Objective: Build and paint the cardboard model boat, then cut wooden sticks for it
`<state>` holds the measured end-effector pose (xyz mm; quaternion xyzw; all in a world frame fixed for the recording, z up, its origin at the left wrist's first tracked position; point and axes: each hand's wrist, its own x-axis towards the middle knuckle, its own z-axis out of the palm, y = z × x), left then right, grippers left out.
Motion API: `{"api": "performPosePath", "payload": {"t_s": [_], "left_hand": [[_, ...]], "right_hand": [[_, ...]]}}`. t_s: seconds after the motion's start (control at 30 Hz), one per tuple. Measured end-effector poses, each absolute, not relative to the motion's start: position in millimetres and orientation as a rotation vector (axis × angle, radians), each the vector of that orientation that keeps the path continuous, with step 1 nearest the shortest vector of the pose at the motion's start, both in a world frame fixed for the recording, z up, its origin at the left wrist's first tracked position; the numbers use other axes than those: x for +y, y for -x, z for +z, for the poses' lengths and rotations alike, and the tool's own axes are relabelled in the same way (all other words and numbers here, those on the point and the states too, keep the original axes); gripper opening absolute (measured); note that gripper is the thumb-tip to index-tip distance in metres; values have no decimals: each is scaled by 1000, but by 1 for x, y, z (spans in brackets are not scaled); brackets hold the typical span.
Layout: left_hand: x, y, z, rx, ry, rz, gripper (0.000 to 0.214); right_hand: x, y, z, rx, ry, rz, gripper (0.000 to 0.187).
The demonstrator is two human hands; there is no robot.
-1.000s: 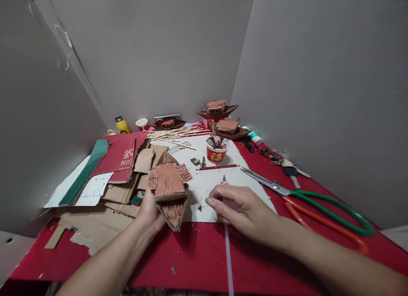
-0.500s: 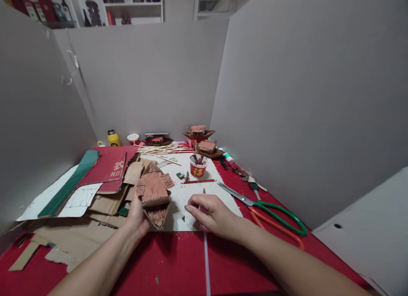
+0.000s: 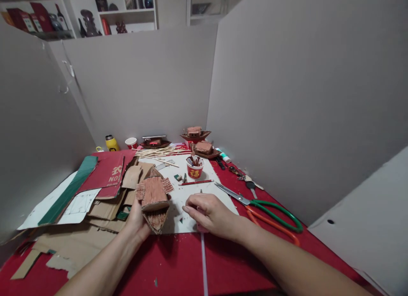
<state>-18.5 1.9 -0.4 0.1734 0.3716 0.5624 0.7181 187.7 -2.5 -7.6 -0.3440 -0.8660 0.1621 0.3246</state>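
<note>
Model boat (image 3: 154, 196), brown with a ridged deck and a smoother roof, sits in the left hand (image 3: 136, 221), whose fingers close on it from the left and below and are mostly hidden. One pointed end is turned toward the person, the other away, over the left part of a white sheet (image 3: 178, 202) on the red worktop (image 3: 172, 262).

The right hand (image 3: 210, 211) is well apart from it, over a pink tool (image 3: 202, 229), its fingers curled and the thumb near the index finger (whether they grip the tool, I cannot tell). A translucent stick (image 3: 204, 266) runs from under that hand toward the near edge.

To the right lie large scissors (image 3: 246, 201), with one green handle and one orange, blades on the sheet. Beyond the hands, a red pencil (image 3: 197, 182) lies in front of a red and white cup (image 3: 194, 173). Cut cardboard (image 3: 106, 207) is piled to the left. Three other boats stand at the back: one (image 3: 155, 143) behind thin wooden sticks (image 3: 159, 152), two (image 3: 195, 134) near the corner.
</note>
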Motion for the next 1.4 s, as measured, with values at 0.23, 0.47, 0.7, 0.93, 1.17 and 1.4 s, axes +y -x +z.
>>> {"api": "performPosePath", "payload": {"t_s": [0.23, 0.47, 0.7, 0.93, 1.17, 1.4], "left_hand": [[1, 17, 2, 850, -353, 1261, 36], [2, 22, 1, 845, -325, 1297, 42], [4, 30, 4, 817, -298, 1340, 37], [6, 33, 4, 800, -317, 1344, 38], [11, 35, 5, 792, -337, 1400, 35], [15, 36, -1, 818, -363, 1375, 32]], "right_hand": [[-3, -189, -9, -2325, 950, 427, 29], [-5, -202, 6, -2451, 1120, 408, 23], [-43, -237, 1, -2508, 1439, 277, 19], [-54, -239, -20, -2438, 1578, 238, 18], [-51, -232, -28, -2309, 1483, 300, 19], [-76, -256, -18, -1974, 1370, 482, 30]]}}
